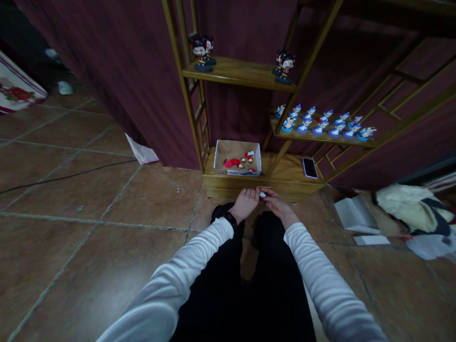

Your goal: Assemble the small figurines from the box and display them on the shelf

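Note:
Just in front of the shelf unit's base, my two hands meet above my knees. In the closed fingers of my right hand point(280, 207) is a small white and bluish piece point(262, 194), too small to name. My left hand point(245, 204), a dark watch point(231, 219) at its wrist, is closed right beside that piece; its own grip is hidden. Beyond my hands, an open cardboard box point(223, 151) stands on the low shelf. Red pieces point(235, 162) and small figurine heads point(241, 166) lie loose inside it.
Several blue and white figurines point(320, 127) line the middle shelf. Dark figurines point(284, 66) stand on the upper shelf point(238, 71). A phone point(309, 167) lies on the low shelf's right side. White packaging point(356, 214) and bags point(413, 206) sit on the tiled floor at right; a black cable point(71, 177) runs left.

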`<state>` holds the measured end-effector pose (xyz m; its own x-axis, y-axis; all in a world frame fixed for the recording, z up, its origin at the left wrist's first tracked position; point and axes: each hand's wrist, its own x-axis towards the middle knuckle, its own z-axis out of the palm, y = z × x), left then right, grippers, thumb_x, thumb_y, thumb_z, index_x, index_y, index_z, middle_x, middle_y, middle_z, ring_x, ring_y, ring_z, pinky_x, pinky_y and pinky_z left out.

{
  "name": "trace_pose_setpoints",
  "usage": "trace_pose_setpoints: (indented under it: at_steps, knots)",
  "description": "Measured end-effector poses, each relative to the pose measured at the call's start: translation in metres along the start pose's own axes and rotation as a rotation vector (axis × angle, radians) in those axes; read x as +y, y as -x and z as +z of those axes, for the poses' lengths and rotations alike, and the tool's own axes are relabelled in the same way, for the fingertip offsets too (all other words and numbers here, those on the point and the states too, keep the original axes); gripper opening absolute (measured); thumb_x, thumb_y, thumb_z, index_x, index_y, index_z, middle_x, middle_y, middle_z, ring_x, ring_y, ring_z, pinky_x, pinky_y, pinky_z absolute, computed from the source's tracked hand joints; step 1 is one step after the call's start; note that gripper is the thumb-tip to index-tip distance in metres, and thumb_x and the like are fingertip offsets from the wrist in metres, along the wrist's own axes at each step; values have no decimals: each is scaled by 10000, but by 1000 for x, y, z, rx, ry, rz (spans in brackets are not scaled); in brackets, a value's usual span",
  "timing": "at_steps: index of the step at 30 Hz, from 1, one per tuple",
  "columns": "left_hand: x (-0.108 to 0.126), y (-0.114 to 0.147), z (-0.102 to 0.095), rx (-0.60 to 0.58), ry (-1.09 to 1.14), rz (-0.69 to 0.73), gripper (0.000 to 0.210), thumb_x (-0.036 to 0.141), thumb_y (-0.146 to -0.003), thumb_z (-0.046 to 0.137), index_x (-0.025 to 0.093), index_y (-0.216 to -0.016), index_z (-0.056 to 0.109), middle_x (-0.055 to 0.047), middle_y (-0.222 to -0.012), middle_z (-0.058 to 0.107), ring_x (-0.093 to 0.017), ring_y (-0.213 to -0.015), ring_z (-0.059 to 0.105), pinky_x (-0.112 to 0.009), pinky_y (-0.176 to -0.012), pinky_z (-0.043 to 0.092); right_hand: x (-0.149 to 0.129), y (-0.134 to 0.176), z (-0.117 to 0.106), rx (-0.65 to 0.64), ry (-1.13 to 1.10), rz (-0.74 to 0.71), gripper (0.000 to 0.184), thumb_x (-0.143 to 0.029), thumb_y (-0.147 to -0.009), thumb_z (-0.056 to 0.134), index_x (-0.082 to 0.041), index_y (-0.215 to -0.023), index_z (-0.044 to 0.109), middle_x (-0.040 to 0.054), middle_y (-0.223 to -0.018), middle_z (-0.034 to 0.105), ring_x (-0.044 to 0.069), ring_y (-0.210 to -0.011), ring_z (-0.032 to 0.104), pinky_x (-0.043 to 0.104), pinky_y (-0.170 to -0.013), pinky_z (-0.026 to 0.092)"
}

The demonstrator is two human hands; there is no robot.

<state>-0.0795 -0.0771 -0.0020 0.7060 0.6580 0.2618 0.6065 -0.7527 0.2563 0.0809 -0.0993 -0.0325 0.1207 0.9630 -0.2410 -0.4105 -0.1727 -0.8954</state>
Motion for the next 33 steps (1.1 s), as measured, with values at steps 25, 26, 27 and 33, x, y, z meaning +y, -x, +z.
trace_pose_setpoints:
  at_steps: [25,26,27,33]
  knots:
    - [-27,-21,24,60,1366,-504,278,336,-657,691,116,-824,662,-34,-675,638,-112,-576,540,-215,-543,391,-1,0,7,-37,-85,31,229,-200,-612,741,-203,-837,699,25,-919,719,169,-896,645,322,-886,467]
    - [-26,-21,23,70,1386,-521,289,339,-646,701,116,-827,665,-33,-674,639,-105,-566,534,-211,-534,384,0,0,6,-39,-82,27,229,-200,-611,742,-202,-836,699,26,-915,719,168,-888,647,323,-885,469]
    - [-25,-21,23,76,1398,-533,298,339,-639,708,116,-833,668,-31,-672,640,-101,-559,530,-209,-528,378,0,-1,6,-39,-79,23,231,-200,-608,745,-201,-834,699,27,-910,719,167,-878,650,322,-883,470]
    - [-20,-22,18,84,1438,-585,357,364,-622,725,120,-879,683,-32,-662,645,-105,-569,540,-216,-535,380,0,-1,6,-36,-91,15,260,-218,-574,770,-184,-821,698,41,-909,718,181,-874,653,337,-879,474]
